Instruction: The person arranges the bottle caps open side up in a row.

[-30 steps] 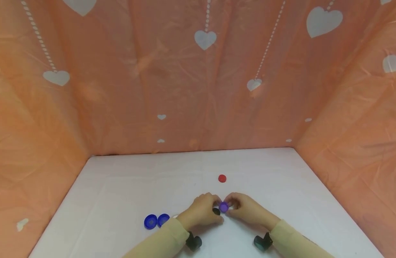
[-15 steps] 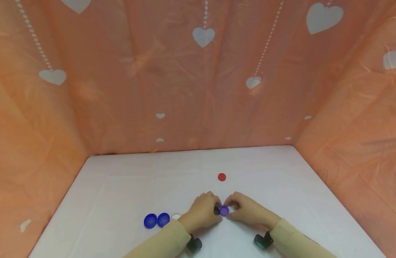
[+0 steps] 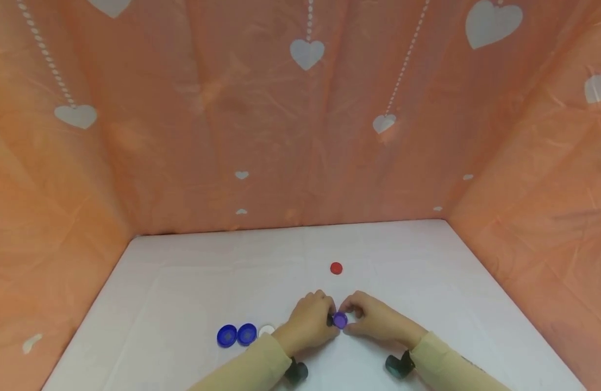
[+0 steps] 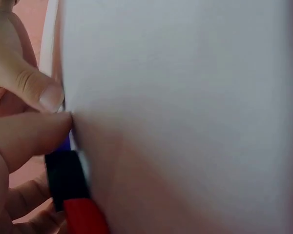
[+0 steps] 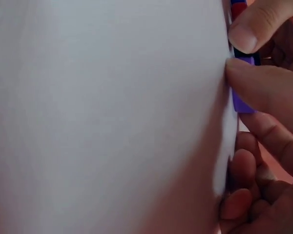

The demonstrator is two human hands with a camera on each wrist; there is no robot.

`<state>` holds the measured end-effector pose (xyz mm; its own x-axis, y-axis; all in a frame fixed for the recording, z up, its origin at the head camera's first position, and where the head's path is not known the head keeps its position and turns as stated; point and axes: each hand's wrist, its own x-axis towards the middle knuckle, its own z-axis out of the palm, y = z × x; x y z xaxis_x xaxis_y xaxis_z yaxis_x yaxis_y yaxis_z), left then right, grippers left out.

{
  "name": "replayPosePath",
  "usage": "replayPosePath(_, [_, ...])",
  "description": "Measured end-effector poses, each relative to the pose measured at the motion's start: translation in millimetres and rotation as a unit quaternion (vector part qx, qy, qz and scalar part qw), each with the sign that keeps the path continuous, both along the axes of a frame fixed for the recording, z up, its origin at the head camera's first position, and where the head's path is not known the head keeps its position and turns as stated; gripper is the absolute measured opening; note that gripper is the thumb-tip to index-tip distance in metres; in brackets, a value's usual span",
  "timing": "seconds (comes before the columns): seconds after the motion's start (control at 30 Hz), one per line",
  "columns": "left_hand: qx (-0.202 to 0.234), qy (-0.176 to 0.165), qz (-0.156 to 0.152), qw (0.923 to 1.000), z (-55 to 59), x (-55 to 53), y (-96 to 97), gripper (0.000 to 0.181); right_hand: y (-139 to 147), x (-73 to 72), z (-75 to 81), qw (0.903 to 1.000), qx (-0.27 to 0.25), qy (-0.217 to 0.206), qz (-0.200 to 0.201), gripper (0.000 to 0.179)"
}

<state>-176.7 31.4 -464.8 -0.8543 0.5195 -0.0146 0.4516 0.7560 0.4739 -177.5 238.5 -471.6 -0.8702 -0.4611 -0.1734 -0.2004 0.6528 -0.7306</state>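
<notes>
My right hand (image 3: 376, 317) pinches a purple bottle cap (image 3: 340, 320) between thumb and index finger, low at the white tabletop. In the right wrist view the purple cap's side shows under the thumb. My left hand (image 3: 307, 321) has its thumb and curled fingers about a black bottle cap (image 3: 330, 320), which sits against the purple one. A red cap (image 4: 85, 215) adjoins the black cap in the left wrist view; the left hand hides it from the head view. Two blue caps (image 3: 227, 336) and a white cap (image 3: 267, 330) lie left of the left forearm.
A separate red cap (image 3: 336, 268) lies farther back on the white table (image 3: 207, 282). Orange cloth (image 3: 281, 136) printed with white hearts surrounds the table at the back and both sides. Dark wrist cameras (image 3: 399, 366) sit under the cuffs.
The purple cap has come slightly toward me, in line with the black cap. My left thumb has drawn in nearer to the caps. The right hand has barely moved.
</notes>
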Motion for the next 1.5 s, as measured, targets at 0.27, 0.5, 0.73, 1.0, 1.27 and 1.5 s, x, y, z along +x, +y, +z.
replayPosePath(0.27, [0.109, -0.156, 0.029, 0.9814, 25.0, -34.0, -10.9, 0.039, 7, -34.9, 13.2, 0.9949, -0.087, -0.032, -0.04, 0.034])
replayPosePath(0.5, [0.268, -0.255, 0.069, 0.9266, 25.3, -84.6, -16.3, 0.042, -5, -77.3, 10.0, 0.979, -0.131, -0.027, -0.154, 0.046])
replayPosePath(0.73, [0.223, -0.235, 0.083, 0.9425, -2.3, -102.5, -20.0, 0.043, -10, -89.7, -5.9, 0.9766, -0.13, -0.03, -0.169, 0.047])
replayPosePath(1.0, [0.198, -0.221, 0.083, 0.9513, -12.9, -92.2, -7.9, 0.04, -9, -79.8, -22.2, 0.9788, -0.095, -0.033, -0.179, 0.035])
replayPosePath(1.27, [0.19, -0.189, 0.081, 0.9601, -11.1, -93.4, -11.1, 0.034, -19, -77.1, -15.2, 0.9829, -0.082, -0.015, -0.164, 0.027])
replayPosePath(1.5, [0.186, -0.19, 0.084, 0.9603, -4.9, -95.3, -13.0, 0.027, -22, -78.9, -9.2, 0.9843, -0.071, -0.019, -0.16, 0.021])
